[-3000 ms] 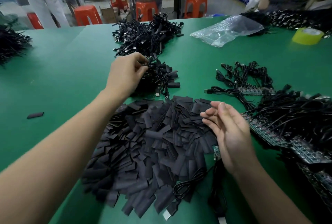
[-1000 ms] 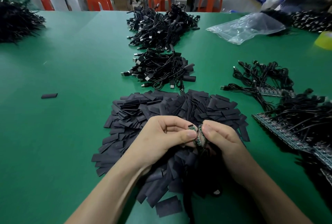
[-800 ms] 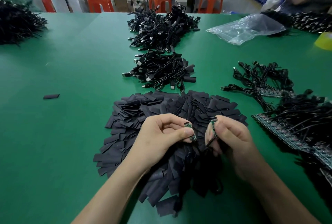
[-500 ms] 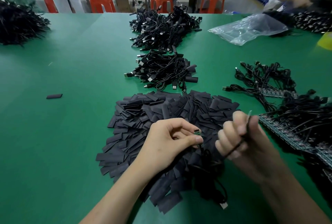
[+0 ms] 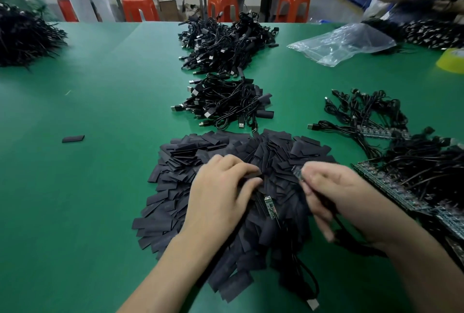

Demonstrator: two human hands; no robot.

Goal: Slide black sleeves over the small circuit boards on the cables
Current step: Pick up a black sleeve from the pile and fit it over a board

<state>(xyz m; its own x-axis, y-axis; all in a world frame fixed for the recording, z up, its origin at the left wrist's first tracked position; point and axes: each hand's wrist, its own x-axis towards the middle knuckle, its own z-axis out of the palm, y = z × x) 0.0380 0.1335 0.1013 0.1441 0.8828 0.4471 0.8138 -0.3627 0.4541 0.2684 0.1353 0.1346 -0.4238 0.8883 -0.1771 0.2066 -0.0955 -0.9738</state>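
Left hand: the left hand (image 5: 221, 194) rests palm down on the pile of black sleeves (image 5: 226, 162) at lower centre. Its thumb and forefinger are curled together around one black sleeve (image 5: 254, 175) on top of the pile.
Right hand: the right hand (image 5: 334, 194), just right of the left, pinches a small circuit board (image 5: 297, 173) at its fingertips. The board sticks out toward upper left, over the pile. The hand is blurred.
Cable: a black cable (image 5: 339, 221) runs down from the right hand's curled fingers.
Second board: a second circuit board (image 5: 270, 207), green, lies bare on the sleeves between the two hands, tilted.
Table: the green table (image 5: 75, 199) carries everything.
Finished cables: a small heap of black USB cables (image 5: 226, 104) sits just above the sleeve pile, and a larger heap (image 5: 226, 44) lies beyond it.
Waiting stock: tangled cables with strips of green circuit boards (image 5: 414, 169) are at the right edge.
Stray sleeve: a lone sleeve (image 5: 73, 138) lies at middle left, well apart from the pile.
Far items: a clear plastic bag (image 5: 344, 42) and a yellow tape roll (image 5: 452, 60) are at upper right, and a black heap (image 5: 22, 34) is at upper left.
Background: orange stools (image 5: 140, 7) stand beyond the table.
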